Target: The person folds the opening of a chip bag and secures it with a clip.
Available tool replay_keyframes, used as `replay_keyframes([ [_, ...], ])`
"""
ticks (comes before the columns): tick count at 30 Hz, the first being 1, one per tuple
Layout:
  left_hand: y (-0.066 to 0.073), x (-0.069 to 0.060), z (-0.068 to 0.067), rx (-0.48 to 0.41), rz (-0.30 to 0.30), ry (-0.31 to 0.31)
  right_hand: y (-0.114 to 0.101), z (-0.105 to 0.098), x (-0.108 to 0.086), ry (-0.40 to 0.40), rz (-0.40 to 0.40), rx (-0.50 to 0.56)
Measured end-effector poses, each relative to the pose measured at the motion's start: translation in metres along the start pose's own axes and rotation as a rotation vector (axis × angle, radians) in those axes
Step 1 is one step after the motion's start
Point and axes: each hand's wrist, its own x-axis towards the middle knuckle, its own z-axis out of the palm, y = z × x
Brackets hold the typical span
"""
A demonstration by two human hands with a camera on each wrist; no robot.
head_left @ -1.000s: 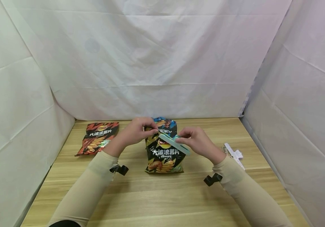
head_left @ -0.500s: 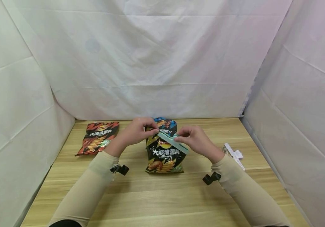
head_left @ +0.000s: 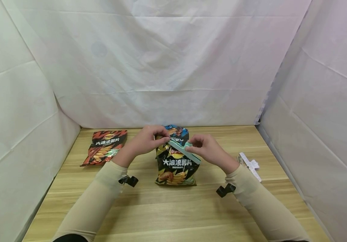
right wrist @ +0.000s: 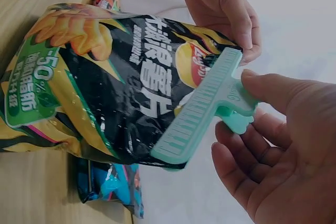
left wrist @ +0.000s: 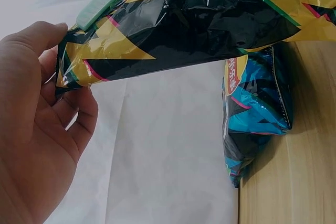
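A black and yellow chip bag (head_left: pixel 176 173) stands upright on the table in the head view. My left hand (head_left: pixel 149 139) pinches its top left corner; in the left wrist view the thumb and fingers of that hand (left wrist: pixel 42 108) grip the bag's edge. Across the top of the bag lies a mint green bag clip (right wrist: pixel 202 108), slanting down to the right. My right hand (head_left: pixel 209 151) pinches the clip's handle between thumb and fingers, as the right wrist view shows. The clip's long bar covers part of the bag's upper front.
Behind the held bag stands a blue chip bag (head_left: pixel 177 132), partly hidden. A red chip bag (head_left: pixel 105 148) lies at the back left of the wooden table (head_left: pixel 173 215). White clip-like pieces (head_left: pixel 252 165) lie at the right, partly behind my right forearm. White cloth (head_left: pixel 167 67) surrounds the table.
The clip and my right hand have shifted slightly left and up, bringing the bar over the top of the bag. My left hand stays at the bag's corner.
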Motion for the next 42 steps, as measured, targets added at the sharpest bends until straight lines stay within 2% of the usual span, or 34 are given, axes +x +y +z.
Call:
replay_keyframes([
  [15,-0.002,0.003,0.003,-0.01,-0.039,-0.003,0.006,0.001,0.001,0.01,0.013,0.007],
  [23,-0.014,0.006,0.01,-0.01,-0.078,0.0,0.015,0.007,0.005,0.02,0.021,0.002],
  [29,-0.023,0.007,0.016,0.001,-0.083,-0.002,0.021,0.01,0.006,0.009,0.034,0.0],
  [42,-0.036,0.005,0.029,0.04,-0.182,-0.089,0.039,0.02,0.007,-0.036,0.081,0.027],
])
